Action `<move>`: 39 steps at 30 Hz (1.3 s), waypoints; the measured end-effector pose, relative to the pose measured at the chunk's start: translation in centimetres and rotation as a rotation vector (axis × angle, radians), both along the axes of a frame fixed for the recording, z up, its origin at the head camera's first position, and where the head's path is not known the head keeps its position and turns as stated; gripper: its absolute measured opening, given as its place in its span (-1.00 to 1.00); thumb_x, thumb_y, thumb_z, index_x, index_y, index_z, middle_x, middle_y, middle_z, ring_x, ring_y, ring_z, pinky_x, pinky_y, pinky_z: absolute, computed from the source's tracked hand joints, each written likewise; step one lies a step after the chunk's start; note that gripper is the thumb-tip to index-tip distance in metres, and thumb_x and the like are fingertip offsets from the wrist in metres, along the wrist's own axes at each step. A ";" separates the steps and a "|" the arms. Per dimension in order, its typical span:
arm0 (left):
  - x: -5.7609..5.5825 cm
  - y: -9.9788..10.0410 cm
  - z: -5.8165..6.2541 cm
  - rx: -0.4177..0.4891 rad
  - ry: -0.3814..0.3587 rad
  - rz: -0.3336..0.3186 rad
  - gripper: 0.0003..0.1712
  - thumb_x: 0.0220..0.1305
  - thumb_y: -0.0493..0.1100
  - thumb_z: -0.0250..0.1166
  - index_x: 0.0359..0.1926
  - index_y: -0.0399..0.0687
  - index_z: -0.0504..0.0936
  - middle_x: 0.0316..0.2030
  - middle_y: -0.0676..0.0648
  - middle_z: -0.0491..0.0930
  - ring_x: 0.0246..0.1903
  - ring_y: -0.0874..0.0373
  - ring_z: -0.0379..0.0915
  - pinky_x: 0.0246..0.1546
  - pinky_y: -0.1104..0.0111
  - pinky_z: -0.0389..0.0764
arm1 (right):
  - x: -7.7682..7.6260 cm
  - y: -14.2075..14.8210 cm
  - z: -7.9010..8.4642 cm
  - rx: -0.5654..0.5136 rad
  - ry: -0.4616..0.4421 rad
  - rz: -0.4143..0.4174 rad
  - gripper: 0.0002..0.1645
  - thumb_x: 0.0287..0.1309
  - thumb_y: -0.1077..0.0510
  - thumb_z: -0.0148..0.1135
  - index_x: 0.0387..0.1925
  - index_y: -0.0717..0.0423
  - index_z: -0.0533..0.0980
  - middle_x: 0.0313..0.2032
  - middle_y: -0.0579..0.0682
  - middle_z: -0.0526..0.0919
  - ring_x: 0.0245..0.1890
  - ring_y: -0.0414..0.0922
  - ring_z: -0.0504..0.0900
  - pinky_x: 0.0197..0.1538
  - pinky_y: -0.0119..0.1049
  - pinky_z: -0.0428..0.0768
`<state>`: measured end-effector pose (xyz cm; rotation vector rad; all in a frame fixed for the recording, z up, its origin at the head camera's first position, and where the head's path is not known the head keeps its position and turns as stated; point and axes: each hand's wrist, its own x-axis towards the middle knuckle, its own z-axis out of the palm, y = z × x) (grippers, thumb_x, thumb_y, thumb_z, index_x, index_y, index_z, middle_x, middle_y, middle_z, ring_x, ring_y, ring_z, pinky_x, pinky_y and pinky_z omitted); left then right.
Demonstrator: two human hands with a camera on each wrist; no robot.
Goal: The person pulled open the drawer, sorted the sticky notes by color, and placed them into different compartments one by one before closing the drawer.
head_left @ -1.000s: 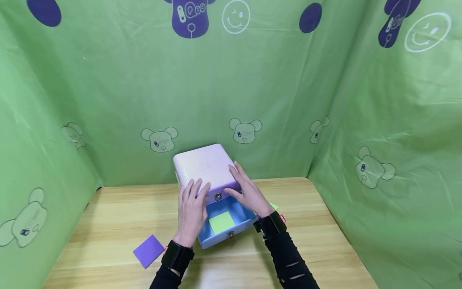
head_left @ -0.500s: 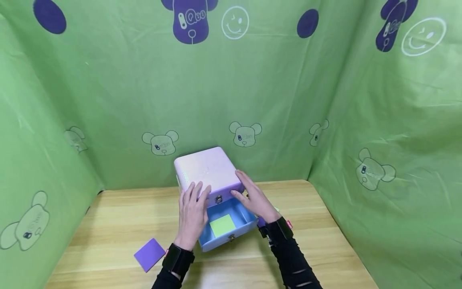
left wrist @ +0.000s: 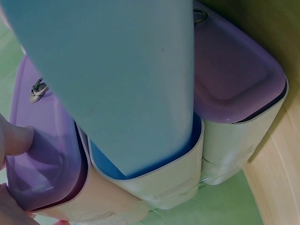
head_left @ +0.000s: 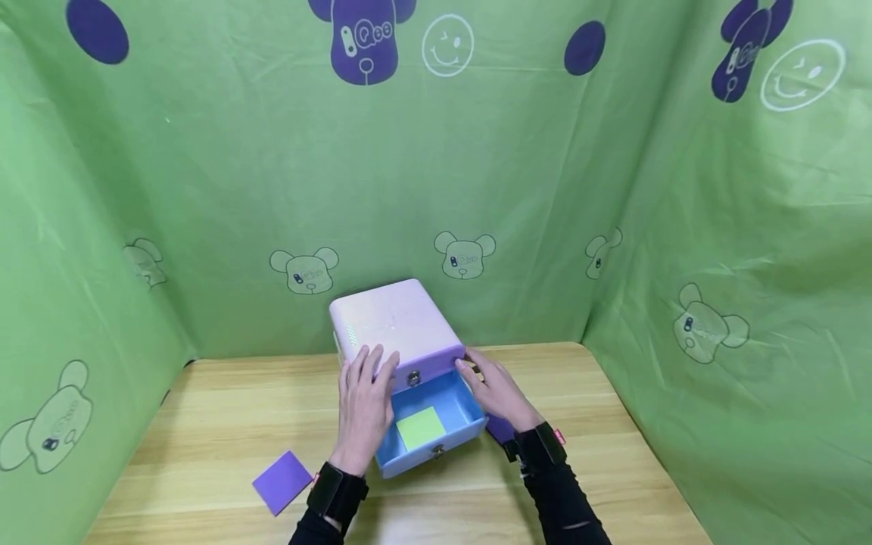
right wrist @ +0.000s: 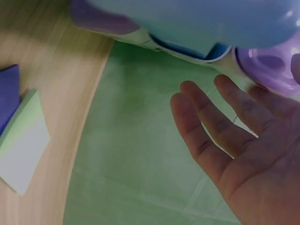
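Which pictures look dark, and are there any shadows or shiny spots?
Head view: bright, with soft shadows on the wooden table; left wrist view: dim and murky, the close-up blue drawer filling much of it; right wrist view: dim too, the right hand dull, but tiny white glints on the drawer at top right.

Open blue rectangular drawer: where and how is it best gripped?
Probably best to pinch the small metal pull midway along its blue front panel, coming from the near side: the drawer juts forward from the lilac-topped cabinet, leaving that panel exposed.
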<state>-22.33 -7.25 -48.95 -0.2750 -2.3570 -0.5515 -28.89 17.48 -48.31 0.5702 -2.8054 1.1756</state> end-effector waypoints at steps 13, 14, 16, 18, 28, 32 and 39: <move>0.1 0.1 0.0 0.000 -0.023 0.000 -0.45 0.30 -0.31 0.32 0.29 0.05 0.52 0.36 -0.24 0.46 0.43 -0.24 0.27 0.49 -0.27 0.18 | -0.5 1.8 -2.6 0.045 0.001 -0.061 -0.45 0.60 -0.05 -0.16 0.27 0.22 0.51 0.24 0.26 0.61 0.29 0.23 0.56 0.38 0.17 0.50; 0.1 0.0 0.1 0.001 -0.022 0.000 -0.45 0.30 -0.31 0.32 0.29 0.05 0.52 0.36 -0.24 0.46 0.42 -0.24 0.27 0.48 -0.27 0.18 | -0.5 2.0 -2.8 0.050 0.006 -0.064 -0.46 0.60 -0.03 -0.14 0.27 0.24 0.50 0.23 0.27 0.62 0.28 0.24 0.57 0.38 0.17 0.50; 0.1 0.0 0.0 0.002 -0.017 0.000 -0.46 0.30 -0.31 0.31 0.29 0.05 0.53 0.36 -0.24 0.47 0.42 -0.24 0.28 0.48 -0.28 0.19 | -0.6 2.3 -3.3 0.064 0.015 -0.070 -0.48 0.58 0.00 -0.10 0.26 0.28 0.50 0.22 0.29 0.62 0.26 0.25 0.58 0.36 0.18 0.51; 0.1 0.0 0.0 0.002 -0.010 -0.001 -0.45 0.29 -0.31 0.32 0.29 0.05 0.53 0.35 -0.24 0.47 0.42 -0.24 0.28 0.47 -0.28 0.20 | -0.7 2.6 -3.8 0.083 0.018 -0.075 -0.50 0.56 0.03 -0.05 0.26 0.29 0.50 0.21 0.30 0.62 0.25 0.26 0.58 0.35 0.18 0.51; 0.0 0.0 0.0 0.008 -0.036 0.000 -0.46 0.32 -0.30 0.30 0.30 0.06 0.52 0.37 -0.23 0.45 0.43 -0.23 0.26 0.49 -0.27 0.16 | -1.2 3.8 -5.9 0.159 -0.043 -0.116 -0.44 0.45 0.06 0.14 0.32 0.31 0.43 0.30 0.35 0.51 0.35 0.31 0.46 0.42 0.24 0.41; 0.0 0.0 0.0 0.004 -0.044 0.004 -0.46 0.32 -0.30 0.30 0.30 0.06 0.52 0.37 -0.23 0.45 0.43 -0.23 0.27 0.49 -0.27 0.18 | -1.5 4.1 -6.7 0.165 -0.048 -0.119 -0.40 0.42 0.09 0.19 0.35 0.33 0.39 0.34 0.39 0.45 0.37 0.35 0.41 0.45 0.27 0.36; 0.0 -0.1 -0.2 -0.001 -0.021 0.006 -0.45 0.30 -0.31 0.32 0.29 0.06 0.53 0.36 -0.23 0.46 0.42 -0.23 0.28 0.47 -0.27 0.21 | -1.6 4.6 -7.6 0.221 -0.061 -0.150 -0.30 0.36 0.06 0.24 0.39 0.32 0.33 0.41 0.43 0.33 0.37 0.45 0.33 0.40 0.42 0.31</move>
